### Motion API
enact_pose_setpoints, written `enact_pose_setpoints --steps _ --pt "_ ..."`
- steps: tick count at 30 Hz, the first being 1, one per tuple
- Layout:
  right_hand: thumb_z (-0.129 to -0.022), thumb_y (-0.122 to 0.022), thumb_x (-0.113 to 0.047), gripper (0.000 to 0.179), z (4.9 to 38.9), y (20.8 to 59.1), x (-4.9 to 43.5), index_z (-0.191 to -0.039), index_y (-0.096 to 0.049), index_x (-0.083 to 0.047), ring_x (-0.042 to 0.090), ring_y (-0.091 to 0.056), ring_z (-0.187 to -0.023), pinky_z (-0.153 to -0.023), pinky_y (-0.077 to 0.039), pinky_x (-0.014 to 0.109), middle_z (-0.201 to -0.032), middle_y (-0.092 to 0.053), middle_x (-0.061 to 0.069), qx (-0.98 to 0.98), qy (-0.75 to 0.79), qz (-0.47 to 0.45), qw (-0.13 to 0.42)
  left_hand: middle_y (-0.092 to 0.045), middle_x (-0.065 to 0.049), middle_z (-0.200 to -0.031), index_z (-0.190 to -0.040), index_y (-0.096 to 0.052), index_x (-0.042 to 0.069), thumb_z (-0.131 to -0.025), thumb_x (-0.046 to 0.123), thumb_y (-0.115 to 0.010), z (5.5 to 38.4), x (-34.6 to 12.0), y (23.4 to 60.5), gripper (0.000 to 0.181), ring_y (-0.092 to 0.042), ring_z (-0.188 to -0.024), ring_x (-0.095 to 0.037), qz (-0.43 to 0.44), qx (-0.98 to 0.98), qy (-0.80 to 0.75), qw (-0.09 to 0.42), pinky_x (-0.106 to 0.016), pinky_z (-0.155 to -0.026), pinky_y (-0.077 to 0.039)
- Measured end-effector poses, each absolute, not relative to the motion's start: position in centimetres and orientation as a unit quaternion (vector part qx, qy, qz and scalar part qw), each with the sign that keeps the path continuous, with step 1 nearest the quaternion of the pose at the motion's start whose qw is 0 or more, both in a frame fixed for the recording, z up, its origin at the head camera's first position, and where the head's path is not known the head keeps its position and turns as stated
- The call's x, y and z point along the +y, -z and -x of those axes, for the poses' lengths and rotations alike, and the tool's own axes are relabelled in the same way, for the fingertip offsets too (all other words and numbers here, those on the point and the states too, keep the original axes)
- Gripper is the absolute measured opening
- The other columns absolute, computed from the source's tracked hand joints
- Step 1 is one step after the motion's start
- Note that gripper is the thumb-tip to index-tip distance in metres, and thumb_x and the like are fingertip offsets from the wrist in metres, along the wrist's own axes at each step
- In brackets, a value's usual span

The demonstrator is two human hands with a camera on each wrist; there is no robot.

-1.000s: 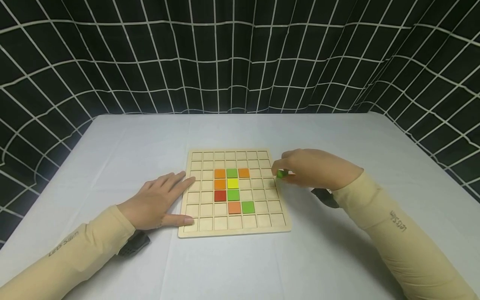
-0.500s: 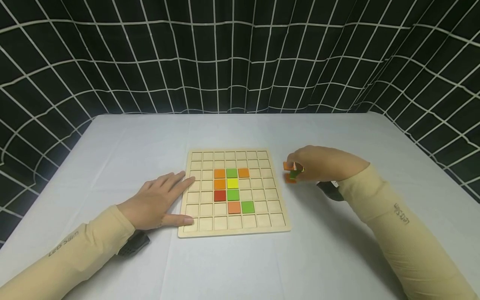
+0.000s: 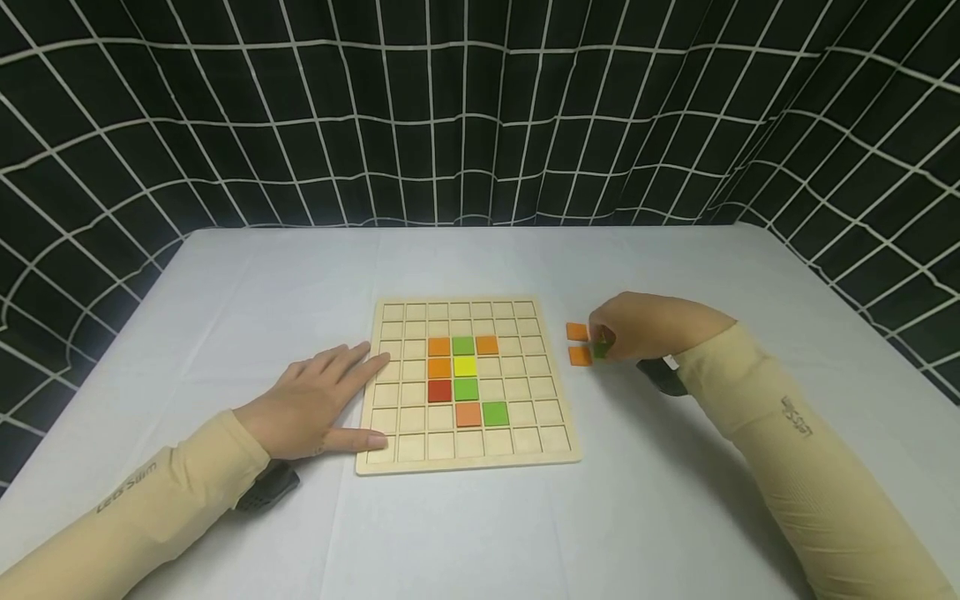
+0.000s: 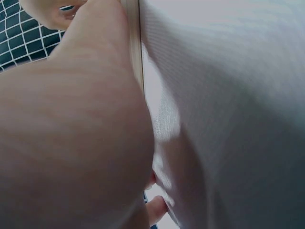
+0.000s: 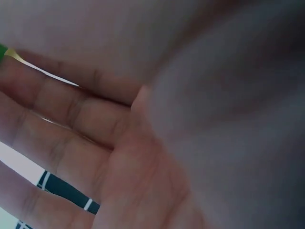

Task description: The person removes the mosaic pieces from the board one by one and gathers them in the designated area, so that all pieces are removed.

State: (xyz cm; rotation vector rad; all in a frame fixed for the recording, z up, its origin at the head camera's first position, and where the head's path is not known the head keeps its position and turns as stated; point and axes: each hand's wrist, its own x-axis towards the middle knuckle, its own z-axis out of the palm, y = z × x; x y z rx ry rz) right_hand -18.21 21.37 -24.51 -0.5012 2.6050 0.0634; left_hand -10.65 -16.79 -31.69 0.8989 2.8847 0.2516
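Observation:
A wooden grid board [image 3: 525, 437] lies in the middle of the table. Several coloured square tiles fill some of its cells, among them a yellow tile [image 3: 465, 367] and a red tile [image 3: 440, 391]. With fingers spread straight, my left hand [image 3: 303, 408] rests along the board's left edge. To the right of the board, my right hand [image 3: 637, 325] pinches a green tile [image 3: 602, 347], partly hidden by the fingers; a corner of this green tile [image 5: 3, 50] shows in the right wrist view. Beside that hand lie two orange tiles, a far one [image 3: 577, 332] and a near one [image 3: 580, 356].
A white cloth covers the table [image 3: 450, 533]. Behind it and along the sides hangs a black curtain [image 3: 480, 108] with a white grid.
My right hand has moved right, away from the board's edge, with the green tile between its fingers. Two orange tiles have come into view beside it. The left hand stays put.

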Motion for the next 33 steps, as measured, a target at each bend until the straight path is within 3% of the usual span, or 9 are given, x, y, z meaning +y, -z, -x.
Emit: enact_pose_setpoints --steps 6,14,33 --pt "-0.080 -0.067 -0.003 0.017 18.43 24.71 21.63 -0.094 -0.066 -0.012 0.020 -0.053 -0.085 -0.076 -0.046 0.037 -0.088 -0.061 0.000 0.951 -0.019 0.180 0.251 -0.029 -0.021 -0.152 -0.151 -0.026 0.012 -0.082 0.073 -0.051 10.72 -16.84 31.82 0.095 -0.031 -0.136 -0.044 -0.295 0.950 -0.082 0.053 -0.062 -0.099 -0.033" --pt "-0.076 -0.066 0.001 0.017 18.48 25.05 21.72 -0.085 -0.060 -0.012 0.019 -0.052 -0.079 -0.069 -0.043 0.032 -0.079 -0.057 0.000 0.948 -0.017 0.194 0.250 -0.030 -0.022 -0.151 -0.150 -0.027 0.012 -0.082 0.072 -0.051 10.65 -16.80 31.69 0.094 -0.032 -0.135 -0.045 -0.297 0.950 -0.082 0.051 -0.063 -0.098 -0.034" --pt "-0.071 -0.064 0.005 0.022 18.42 25.48 21.47 -0.081 -0.054 -0.012 0.019 -0.051 -0.075 -0.066 -0.040 0.031 -0.075 -0.056 0.000 0.948 -0.020 0.202 0.245 -0.030 -0.021 -0.151 -0.150 -0.028 0.012 -0.083 0.072 -0.051 10.62 -16.74 31.66 0.093 -0.032 -0.135 -0.044 -0.296 0.950 -0.079 0.051 -0.062 -0.099 -0.034"
